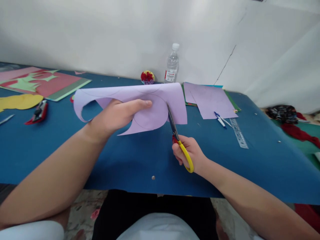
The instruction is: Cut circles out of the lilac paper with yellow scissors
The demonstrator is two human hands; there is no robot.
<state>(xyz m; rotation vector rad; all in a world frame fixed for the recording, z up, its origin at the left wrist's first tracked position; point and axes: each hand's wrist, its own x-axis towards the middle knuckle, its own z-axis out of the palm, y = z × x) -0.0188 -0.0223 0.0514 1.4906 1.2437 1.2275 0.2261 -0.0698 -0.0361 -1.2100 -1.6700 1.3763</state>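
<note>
Paper (pixel 153 115), pale purple, is held up in front of the bottle (pixel 172 65), its drawn circle (pixel 157 116) partly cut round. Below and left of the bottle, the left hand (pixel 117 115) pinches it, thumb on top, fingers hidden. Below the bottle, the right hand (pixel 188 151) curls round the scissors (pixel 176 133), blades at the line. Short snips while turning the sheet should keep the curve smooth.
</note>
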